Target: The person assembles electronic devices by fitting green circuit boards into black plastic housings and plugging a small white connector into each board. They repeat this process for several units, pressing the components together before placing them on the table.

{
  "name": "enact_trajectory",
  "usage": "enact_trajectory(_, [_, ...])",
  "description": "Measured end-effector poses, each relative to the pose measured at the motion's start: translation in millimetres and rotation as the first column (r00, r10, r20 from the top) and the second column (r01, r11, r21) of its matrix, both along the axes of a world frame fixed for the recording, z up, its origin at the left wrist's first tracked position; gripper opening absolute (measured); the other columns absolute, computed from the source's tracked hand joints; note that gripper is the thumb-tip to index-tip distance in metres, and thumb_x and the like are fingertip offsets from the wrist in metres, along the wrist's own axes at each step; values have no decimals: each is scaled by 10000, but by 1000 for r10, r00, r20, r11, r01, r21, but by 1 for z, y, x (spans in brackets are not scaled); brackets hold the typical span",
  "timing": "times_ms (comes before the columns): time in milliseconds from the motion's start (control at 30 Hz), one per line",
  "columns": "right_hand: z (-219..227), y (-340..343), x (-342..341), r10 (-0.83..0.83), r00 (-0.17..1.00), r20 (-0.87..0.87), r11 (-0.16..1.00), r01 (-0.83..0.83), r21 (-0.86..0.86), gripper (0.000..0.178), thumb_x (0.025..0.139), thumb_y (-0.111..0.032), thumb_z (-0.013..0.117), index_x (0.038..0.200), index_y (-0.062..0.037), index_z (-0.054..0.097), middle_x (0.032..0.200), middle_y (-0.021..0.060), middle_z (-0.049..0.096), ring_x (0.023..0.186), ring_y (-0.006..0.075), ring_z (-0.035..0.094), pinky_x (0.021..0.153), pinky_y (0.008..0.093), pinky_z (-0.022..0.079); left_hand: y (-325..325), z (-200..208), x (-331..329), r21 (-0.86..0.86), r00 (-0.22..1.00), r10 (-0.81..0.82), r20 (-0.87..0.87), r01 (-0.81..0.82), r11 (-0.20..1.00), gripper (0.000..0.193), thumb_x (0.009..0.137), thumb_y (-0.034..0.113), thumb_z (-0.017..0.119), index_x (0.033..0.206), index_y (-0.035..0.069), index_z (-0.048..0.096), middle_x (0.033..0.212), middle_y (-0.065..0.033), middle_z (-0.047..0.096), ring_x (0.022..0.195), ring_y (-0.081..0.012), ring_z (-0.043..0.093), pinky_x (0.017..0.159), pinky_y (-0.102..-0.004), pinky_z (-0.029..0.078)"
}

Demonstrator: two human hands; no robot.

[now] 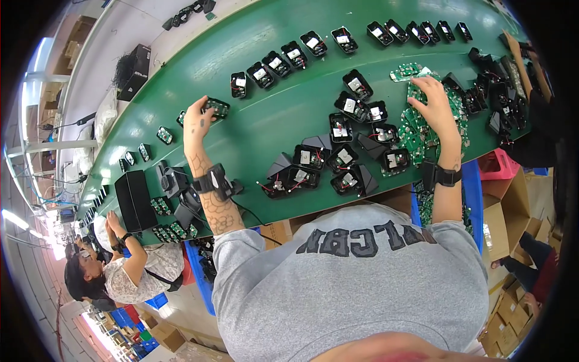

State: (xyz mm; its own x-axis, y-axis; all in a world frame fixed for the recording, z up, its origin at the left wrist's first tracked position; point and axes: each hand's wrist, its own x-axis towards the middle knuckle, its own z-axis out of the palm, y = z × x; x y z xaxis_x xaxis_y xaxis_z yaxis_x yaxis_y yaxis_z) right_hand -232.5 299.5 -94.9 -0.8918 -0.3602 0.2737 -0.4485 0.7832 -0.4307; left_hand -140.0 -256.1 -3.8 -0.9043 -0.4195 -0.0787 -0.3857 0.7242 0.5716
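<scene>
Casing [221, 109], boxy plastic, in left hand [198, 117]

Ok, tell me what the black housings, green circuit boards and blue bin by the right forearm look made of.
Black housings: probably moulded plastic, fairly dull, with rounded corners and even colour. Green circuit boards: likely resin laminate, coated, judging by green surfaces dotted with components. Blue bin: apparently plastic, smooth, uniformly coloured.
</scene>
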Motion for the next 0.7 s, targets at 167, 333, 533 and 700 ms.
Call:
enact_trajectory(167, [-1,-12,-3,-42,999,-15,996,41,-80,355,818,-113,672,1163,-41,630,919,65,613,1072,292,535,962,400,414,15,-7,-19,-75,997,-45,70,50,996,442,815,51,622,1257,68,626,1154,-124,664,811,-187,689,743,-304,536])
enact_trajectory(333, [13,-14,3,-26,997,78,996,32,-78,258,791,-67,675,1048,-43,666,925,79,618,1023,275,548,932,380,432,23,-22,-29,-544,960,-202,-195,65,836,323,793,92,577,1084,91,716,1127,-115,676,886,-296,638,840,-362,503])
enact_trajectory(533, [20,-7,14,102,994,31,994,-101,-30,313,720,-122,743,1017,-81,652,986,92,607,1067,287,534,956,390,425,34,-33,-54,-550,980,-200,-16,158,820,354,812,349,720,1015,64,664,984,-116,701,997,-311,618,876,-418,468])
enact_trajectory(700, [24,-27,17,-12,1000,14,1000,12,-7,245,704,-186,782,839,-63,620,882,66,601,953,277,539,854,402,438,44,-40,-54,-468,963,-220,-153,125,875,297,811,270,732,895,39,565,845,-118,696,760,-319,657,692,-386,510])
